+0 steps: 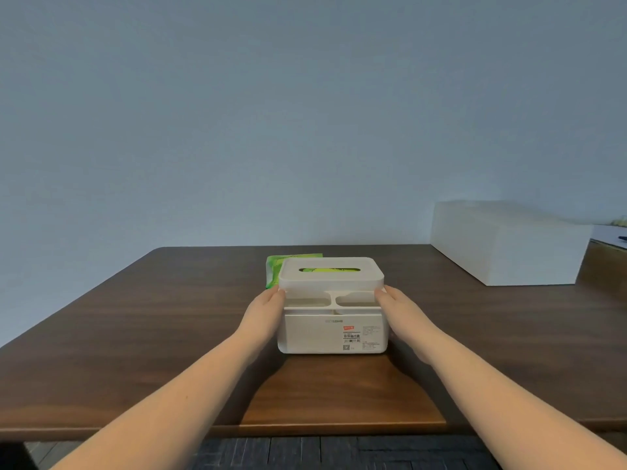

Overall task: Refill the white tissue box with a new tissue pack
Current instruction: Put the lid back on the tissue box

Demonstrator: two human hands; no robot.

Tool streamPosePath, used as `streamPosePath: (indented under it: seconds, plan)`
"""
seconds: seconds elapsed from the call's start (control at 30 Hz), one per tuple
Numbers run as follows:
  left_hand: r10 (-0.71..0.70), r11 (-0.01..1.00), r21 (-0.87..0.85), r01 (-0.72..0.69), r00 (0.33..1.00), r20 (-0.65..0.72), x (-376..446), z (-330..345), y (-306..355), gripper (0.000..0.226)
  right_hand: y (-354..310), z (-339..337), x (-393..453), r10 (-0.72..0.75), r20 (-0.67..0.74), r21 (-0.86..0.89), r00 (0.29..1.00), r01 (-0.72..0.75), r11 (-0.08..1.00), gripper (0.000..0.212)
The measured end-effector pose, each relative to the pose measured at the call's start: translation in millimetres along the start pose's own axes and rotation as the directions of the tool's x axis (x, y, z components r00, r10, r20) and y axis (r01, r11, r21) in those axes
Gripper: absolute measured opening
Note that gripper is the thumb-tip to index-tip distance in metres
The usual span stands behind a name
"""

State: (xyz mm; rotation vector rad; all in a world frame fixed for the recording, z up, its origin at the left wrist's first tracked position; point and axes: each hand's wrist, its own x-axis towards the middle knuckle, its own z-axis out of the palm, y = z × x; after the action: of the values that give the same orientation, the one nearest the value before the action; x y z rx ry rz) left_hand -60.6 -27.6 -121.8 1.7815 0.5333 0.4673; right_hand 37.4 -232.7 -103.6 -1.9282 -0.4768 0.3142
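The white tissue box (315,334) stands in the middle of the brown table (135,317), its labelled side facing me. Two open compartments show along its front top. Its white lid (330,281) with an oval slot sits over the rear part. My left hand (264,310) presses the lid's left lower edge with its fingertips. My right hand (402,310) does the same on the right edge. A green tissue pack (273,266) lies just behind the box on the left. Green also shows through the slot; I cannot tell whether that is inside the box or behind it.
A large plain white box (505,245) sits at the table's back right. Beyond it is a lighter surface with papers (610,235). A bare blue-grey wall rises behind the table. The table's front edge is close to me, with dark floor below.
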Motion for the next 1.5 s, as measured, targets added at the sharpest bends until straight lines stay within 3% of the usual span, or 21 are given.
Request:
streamPosePath:
  seconds: [0.43, 0.6, 0.67, 0.83, 0.93, 1.0, 1.17, 1.5]
  plan:
    - [-0.006, 0.995, -0.095, 0.003, 0.999, -0.034, -4, 5, -7, 0.041, 12, 8, 3, -0.019, -0.035, 0.038, 0.999, 0.020, 0.999, 0.044]
    - [-0.194, 0.960, -0.213, 0.181, 0.980, -0.042, -6, 1, -11, 0.042, 23, -3, -7, -0.005, 0.102, 0.140, 0.995, -0.010, 0.990, 0.039]
    - [-0.250, 0.931, -0.287, 0.226, 0.967, -0.049, -4, -3, -15, 0.044, 30, -11, -10, -0.017, 0.159, 0.146, 0.987, -0.006, 0.989, 0.048]
    - [-0.234, 0.901, -0.368, 0.229, 0.972, 0.030, -1, 4, -19, 0.033, 38, -19, -7, 0.051, 0.225, 0.289, 0.973, -0.117, 0.950, 0.053]
    - [-0.214, 0.891, -0.402, 0.209, 0.976, 0.033, 1, 7, -19, 0.033, 35, -17, -5, 0.056, 0.236, 0.336, 0.970, -0.136, 0.932, 0.040]
    - [-0.201, 0.899, -0.394, 0.192, 0.979, 0.019, 3, 7, -21, 0.035, 30, -16, -4, 0.069, 0.207, 0.320, 0.976, -0.134, 0.938, 0.030]
    - [-0.186, 0.900, -0.395, 0.185, 0.982, 0.037, 16, 12, -19, 0.032, 26, -17, 10, 0.122, 0.140, 0.221, 0.983, -0.151, 0.964, 0.035]
    - [-0.087, 0.928, -0.357, 0.104, 0.994, 0.064, 71, 88, 19, 0.027, 38, -72, 75, 0.123, -0.159, -0.008, 0.980, -0.126, 0.992, 0.028]
